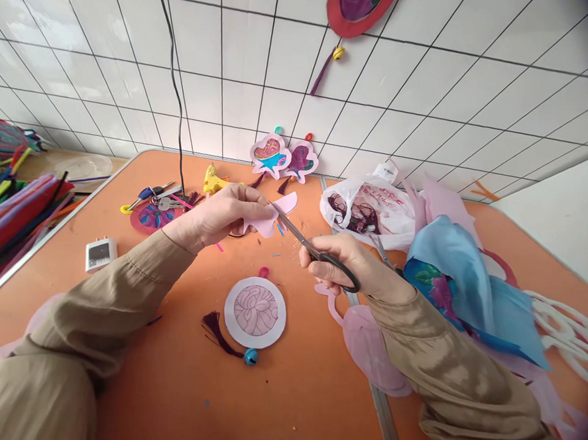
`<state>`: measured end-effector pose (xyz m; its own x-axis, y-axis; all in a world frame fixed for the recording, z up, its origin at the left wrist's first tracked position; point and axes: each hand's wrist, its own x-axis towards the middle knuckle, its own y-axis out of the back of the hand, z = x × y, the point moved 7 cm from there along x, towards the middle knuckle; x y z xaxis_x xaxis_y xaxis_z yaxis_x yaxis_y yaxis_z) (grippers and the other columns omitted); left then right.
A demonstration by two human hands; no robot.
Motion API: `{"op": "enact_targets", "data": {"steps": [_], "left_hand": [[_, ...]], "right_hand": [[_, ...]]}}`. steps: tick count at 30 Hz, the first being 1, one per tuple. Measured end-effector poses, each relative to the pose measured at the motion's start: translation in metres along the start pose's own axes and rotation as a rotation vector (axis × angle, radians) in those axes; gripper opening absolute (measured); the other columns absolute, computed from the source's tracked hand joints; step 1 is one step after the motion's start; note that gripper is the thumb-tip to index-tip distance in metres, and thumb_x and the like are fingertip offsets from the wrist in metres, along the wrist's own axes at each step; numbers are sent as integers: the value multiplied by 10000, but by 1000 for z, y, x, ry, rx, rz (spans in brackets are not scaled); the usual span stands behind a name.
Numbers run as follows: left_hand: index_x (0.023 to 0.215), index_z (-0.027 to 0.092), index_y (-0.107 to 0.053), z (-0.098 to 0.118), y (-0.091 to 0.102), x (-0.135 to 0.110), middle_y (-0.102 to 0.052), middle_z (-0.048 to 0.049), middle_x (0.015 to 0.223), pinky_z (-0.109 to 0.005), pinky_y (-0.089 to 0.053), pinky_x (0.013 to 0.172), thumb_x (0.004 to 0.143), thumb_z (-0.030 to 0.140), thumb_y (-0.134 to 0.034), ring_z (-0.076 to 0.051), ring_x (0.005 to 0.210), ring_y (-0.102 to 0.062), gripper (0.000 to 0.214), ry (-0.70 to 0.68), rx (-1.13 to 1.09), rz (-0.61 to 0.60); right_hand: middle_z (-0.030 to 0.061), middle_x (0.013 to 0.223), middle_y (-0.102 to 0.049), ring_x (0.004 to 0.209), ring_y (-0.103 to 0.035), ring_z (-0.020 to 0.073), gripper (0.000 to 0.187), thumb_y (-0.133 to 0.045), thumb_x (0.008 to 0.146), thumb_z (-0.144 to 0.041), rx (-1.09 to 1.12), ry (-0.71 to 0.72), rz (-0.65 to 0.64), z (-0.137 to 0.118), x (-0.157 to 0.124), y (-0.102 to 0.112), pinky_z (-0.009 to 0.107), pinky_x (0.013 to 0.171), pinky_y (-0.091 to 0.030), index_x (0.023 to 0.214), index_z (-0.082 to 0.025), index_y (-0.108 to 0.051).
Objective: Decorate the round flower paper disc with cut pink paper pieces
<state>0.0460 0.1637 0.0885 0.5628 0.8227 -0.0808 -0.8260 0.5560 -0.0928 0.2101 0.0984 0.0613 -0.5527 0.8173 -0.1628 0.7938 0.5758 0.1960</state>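
Note:
My left hand (228, 214) pinches a small pink cut-out piece (264, 223), paper or felt, above the orange table (176, 413). Black-handled scissors (302, 238) are in my right hand (346, 263), fingers through the loops. Their blades reach up and left to the pink piece's right edge; whether they are cutting into it I cannot tell. Below my hands lies a round white pendant (254, 313) with a pink line-patterned centre, a dark tassel and a blue bell (251, 357). Under my right forearm, a pink sheet (369, 348) is partly hidden.
Along the back are two pink fish-shaped ornaments (270, 156), a yellow glue gun (214, 180) and a plastic bag (397, 207) with dark tassels. Keys (163, 203) and a white charger (100, 254) lie left. Blue fabric (472, 282) is heaped right; a black cord (175, 88) hangs behind.

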Motion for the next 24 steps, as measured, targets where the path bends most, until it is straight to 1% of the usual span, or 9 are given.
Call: {"op": "enact_targets", "data": {"steps": [6, 12, 18, 21, 24], "left_hand": [[578, 132, -657, 3, -1, -3, -639, -34, 557, -213, -234, 395, 720, 231, -782, -54, 432, -430, 214, 9, 6, -19], [542, 121, -645, 3, -3, -1, -640, -46, 541, -202, -236, 382, 708, 209, -770, -45, 405, -425, 226, -3, -4, -56], [533, 112, -652, 4, -2, -1, -638, -63, 524, -196, -218, 373, 699, 183, -770, -41, 387, -411, 216, 4, -6, -62], [566, 109, -668, 2, 0, -1, -651, -61, 554, -190, -251, 382, 723, 190, -776, -46, 411, -443, 207, 22, 14, -50], [643, 110, -711, 0, 2, 0, -696, -68, 641, -183, -327, 407, 740, 222, -801, -63, 466, -524, 173, 11, -5, -11]], "right_hand": [[-80, 505, -454, 384, -434, 52, 440, -840, 720, -520, -2, -18, 14, -2, -1, 0, 168, 369, -385, 764, -163, -586], [-80, 506, -447, 378, -433, 54, 443, -836, 724, -529, -20, -16, 8, -2, -1, 0, 171, 365, -374, 763, -166, -584], [-83, 506, -446, 373, -445, 59, 451, -829, 725, -543, -42, -17, -11, 0, -1, 1, 174, 361, -375, 762, -170, -577], [-82, 509, -450, 374, -452, 59, 450, -819, 733, -549, -55, -12, -2, -1, -1, 1, 169, 360, -369, 765, -171, -577], [-83, 513, -452, 370, -451, 55, 447, -813, 737, -550, -53, -9, 48, -2, -1, 3, 163, 356, -363, 773, -171, -577]]}}
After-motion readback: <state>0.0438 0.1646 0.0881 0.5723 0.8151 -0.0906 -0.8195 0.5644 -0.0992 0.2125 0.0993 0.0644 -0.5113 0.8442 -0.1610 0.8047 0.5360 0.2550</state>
